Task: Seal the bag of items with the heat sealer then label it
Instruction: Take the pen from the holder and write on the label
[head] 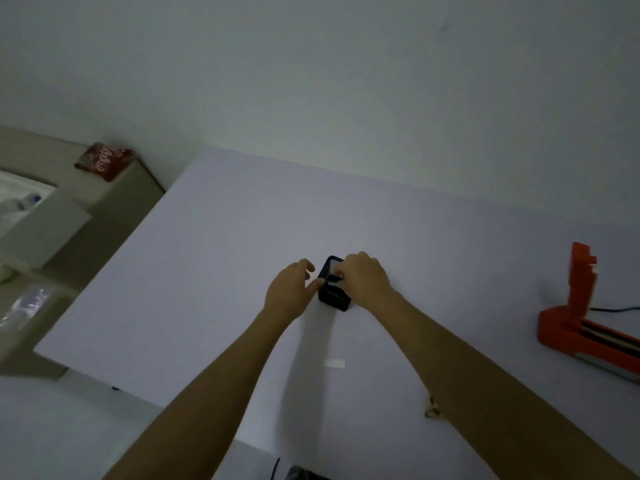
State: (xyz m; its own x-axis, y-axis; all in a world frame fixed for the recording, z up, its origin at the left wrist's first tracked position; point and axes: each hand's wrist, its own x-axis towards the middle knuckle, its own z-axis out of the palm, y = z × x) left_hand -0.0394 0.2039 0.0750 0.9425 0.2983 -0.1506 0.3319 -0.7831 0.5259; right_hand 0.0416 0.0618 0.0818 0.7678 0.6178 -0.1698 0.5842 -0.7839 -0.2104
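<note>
- Two bare hands meet over a small black box (333, 293), likely a label dispenser, which sits on the pale counter (214, 258) about midway across it.
- Left hand (290, 293) rests against the left side of the black box, fingers loosely curled and thumb reaching toward the box; whether it actually grips anything cannot be told in the dim light.
- Right hand (364, 279) lies over the top right of the black box with its fingers curled down and pinching something small and pale at the box's top; what that piece is cannot be made out.
- Nearer the camera, between the two forearms, a small white strip (335, 363) lies flat on the counter, well apart from the box.
- At the right edge of the counter stands the orange heat sealer (577, 323), its arm lifted upright, with a dark cord (613, 309) trailing off behind it.
- Beside the right forearm, a small crumpled scrap (433, 409) lies on the counter.
- Beyond the counter's left edge, on a beige ledge (114, 199) by the wall, lies a red snack packet (103, 161); lower left, clear plastic bottles (27, 201) show only as a blur.
- No bag of items can be picked out on the counter.
</note>
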